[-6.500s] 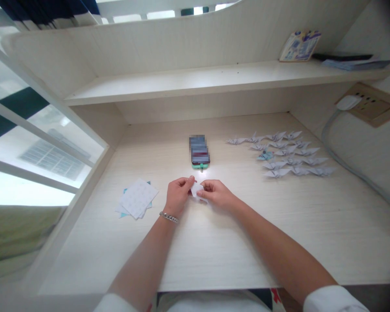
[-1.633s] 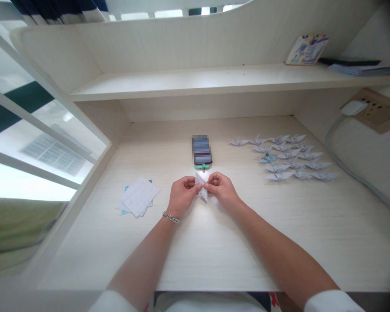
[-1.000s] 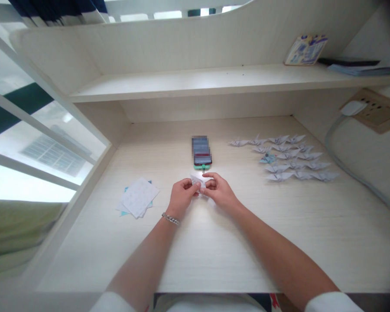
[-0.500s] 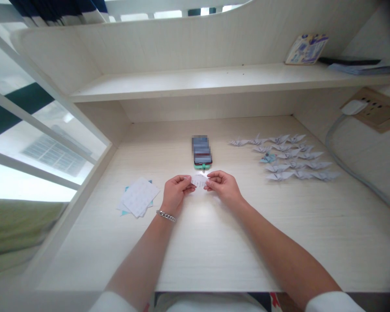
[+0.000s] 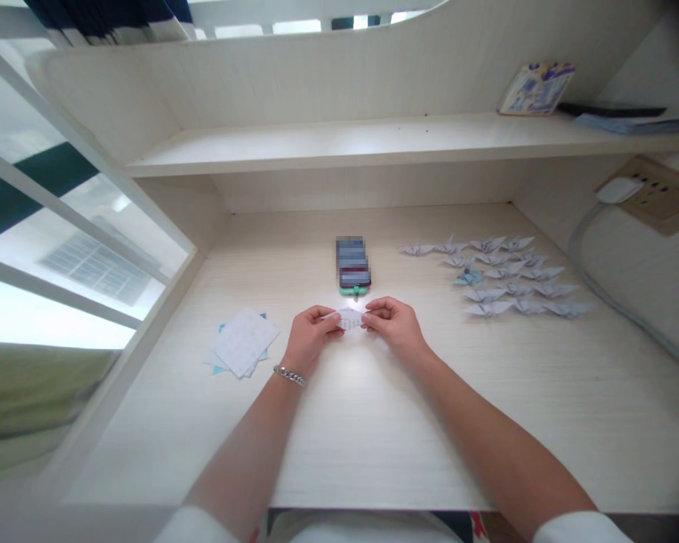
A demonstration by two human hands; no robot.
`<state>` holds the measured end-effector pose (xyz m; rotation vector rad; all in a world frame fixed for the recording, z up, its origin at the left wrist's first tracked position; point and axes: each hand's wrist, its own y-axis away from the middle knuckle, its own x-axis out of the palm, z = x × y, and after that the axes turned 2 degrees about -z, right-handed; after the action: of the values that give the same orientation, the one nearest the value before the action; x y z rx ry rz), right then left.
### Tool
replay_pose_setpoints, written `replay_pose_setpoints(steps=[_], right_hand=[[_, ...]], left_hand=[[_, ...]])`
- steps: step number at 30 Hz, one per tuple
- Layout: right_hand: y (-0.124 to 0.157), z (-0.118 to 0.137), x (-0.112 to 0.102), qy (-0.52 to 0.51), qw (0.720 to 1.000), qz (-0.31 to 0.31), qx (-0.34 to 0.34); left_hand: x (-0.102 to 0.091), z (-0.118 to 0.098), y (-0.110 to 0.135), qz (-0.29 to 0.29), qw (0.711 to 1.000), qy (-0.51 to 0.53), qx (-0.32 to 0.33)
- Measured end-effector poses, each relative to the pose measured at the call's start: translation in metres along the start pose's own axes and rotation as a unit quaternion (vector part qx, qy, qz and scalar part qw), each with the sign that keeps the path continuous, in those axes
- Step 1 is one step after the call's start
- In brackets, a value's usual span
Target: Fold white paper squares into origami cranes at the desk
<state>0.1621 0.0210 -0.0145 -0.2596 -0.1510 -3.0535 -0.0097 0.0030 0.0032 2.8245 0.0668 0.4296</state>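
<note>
The left hand (image 5: pixel 310 336) and the right hand (image 5: pixel 394 324) are each pinching an end of a small folded paper (image 5: pixel 350 318), holding it just above the bench (image 5: pixel 373 422). A phone (image 5: pixel 352 264) is lying just beyond it, with paper cranes (image 5: pixel 503 275) sitting to the right and a stack of paper sheets (image 5: pixel 241 343) to the left

Bright daylight comes from the overexposed window (image 5: pixel 45 302) at left. A glare spot washes out the folded paper (image 5: pixel 350 318) at centre. Edges curve; right corners are dark.

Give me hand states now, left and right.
Left hand: closed, pinching the small folded paper.
Right hand: closed, pinching the same paper's other end.
</note>
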Motion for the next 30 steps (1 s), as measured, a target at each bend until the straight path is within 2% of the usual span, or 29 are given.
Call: replay_pose_setpoints(steps=[8,13,23,30], right_hand=[[0.001,0.0,0.003,0.001,1.0,0.014,-0.003],[0.004,0.004,0.007,0.019,0.999,0.051,-0.005],[-0.002,-0.004,0.002,-0.008,1.0,0.01,0.0],[0.004,0.009,0.002,0.087,0.994,0.012,-0.058]], left_hand=[[0.005,0.012,-0.001,-0.022,0.992,-0.102,0.076],[0.008,0.013,0.0,-0.007,0.991,-0.116,0.071],[0.006,0.008,-0.002,0.015,0.999,-0.016,0.04],[0.008,0.009,0.002,0.004,0.991,-0.104,0.085]])
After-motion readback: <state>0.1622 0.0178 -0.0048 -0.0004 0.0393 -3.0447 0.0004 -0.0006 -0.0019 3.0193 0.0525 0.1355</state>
